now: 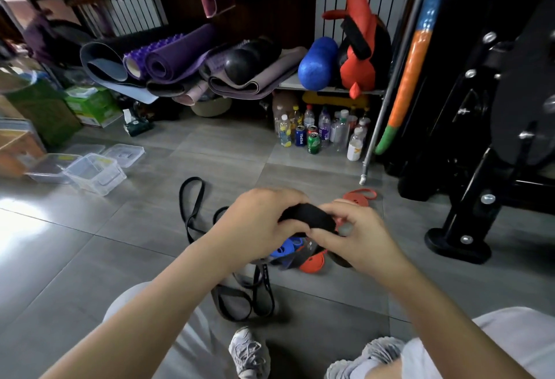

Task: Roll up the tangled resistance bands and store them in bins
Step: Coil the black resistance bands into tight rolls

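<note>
My left hand and my right hand both grip a black band roll held above the floor. Its loose end hangs down to black loops on the tiles by my shoes. Under my hands lies a pile of bands: a blue one, an orange one and a grey one, partly hidden. Another black band lies in a long loop to the left. A red-orange band lies farther right. Clear plastic bins stand open at the left.
Two bin lids lie behind the bins. Bottles and cans crowd the floor under a shelf with rolled yoga mats. A black machine base stands on the right. Cardboard boxes sit at far left.
</note>
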`<state>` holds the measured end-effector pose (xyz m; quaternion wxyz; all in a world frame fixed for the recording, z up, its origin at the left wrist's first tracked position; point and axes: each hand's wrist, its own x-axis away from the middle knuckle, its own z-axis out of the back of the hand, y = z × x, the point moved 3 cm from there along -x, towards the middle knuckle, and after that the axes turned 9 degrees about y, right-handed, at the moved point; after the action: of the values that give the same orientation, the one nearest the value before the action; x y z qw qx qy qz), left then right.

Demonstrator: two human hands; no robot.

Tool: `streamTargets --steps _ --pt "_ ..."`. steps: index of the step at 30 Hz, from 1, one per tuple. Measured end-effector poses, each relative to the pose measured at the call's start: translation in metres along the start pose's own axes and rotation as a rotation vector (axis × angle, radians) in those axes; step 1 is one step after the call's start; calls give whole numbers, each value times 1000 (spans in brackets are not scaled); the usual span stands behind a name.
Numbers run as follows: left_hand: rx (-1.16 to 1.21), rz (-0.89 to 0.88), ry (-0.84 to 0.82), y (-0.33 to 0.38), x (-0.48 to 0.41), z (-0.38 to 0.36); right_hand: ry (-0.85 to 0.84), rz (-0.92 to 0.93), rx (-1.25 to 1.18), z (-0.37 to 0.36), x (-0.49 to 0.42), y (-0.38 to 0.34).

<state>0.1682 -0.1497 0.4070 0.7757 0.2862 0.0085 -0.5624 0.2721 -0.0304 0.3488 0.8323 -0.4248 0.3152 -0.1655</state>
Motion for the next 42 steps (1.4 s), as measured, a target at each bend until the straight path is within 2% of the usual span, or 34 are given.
streamTargets --steps 5,8,11,13,17,22,24,26,27,30,32,34,35,37,40,42 --pt "380 163 134 -14 8 -3 29 -13 -38 7 -6 -3" --pt "566 230 230 -20 10 -1 -45 -88 -124 4 -6 1" --pt "961 329 333 -22 12 3 -83 -159 -295 -7 -1 7" --pt "1218 402 325 -20 12 -2 -57 -184 -463 -13 0 9" --pt "1397 466 276 -14 12 -16 95 -173 -627 -13 -8 3" --pt "1578 528 321 -17 10 -25 149 -128 -565 -12 -15 -7" --pt "1653 612 330 -14 9 -32 161 -148 -578 -13 -17 -5" --pt "1596 671 304 -13 9 -35 174 -168 -559 -9 -17 -2" --pt "1401 650 288 -16 7 -32 164 -168 -520 -5 -18 0" --pt "437 367 190 -25 -1 -10 35 -150 -301 5 -20 4" --pt "118 206 3 -19 -11 -3 -65 -143 -113 5 -21 4" --pt "-73 100 -161 -9 -18 0 -99 -109 -11 3 -22 0" --pt "-107 85 -186 -7 -21 2 -90 -89 -8 4 -23 -4" --pt "-36 90 -113 -4 -25 12 -49 -72 -89 11 -27 -14" --pt "223 74 80 6 -37 31 31 -40 -291 30 -36 -31" --pt "419 63 137 15 -47 40 70 -34 -378 42 -43 -39"
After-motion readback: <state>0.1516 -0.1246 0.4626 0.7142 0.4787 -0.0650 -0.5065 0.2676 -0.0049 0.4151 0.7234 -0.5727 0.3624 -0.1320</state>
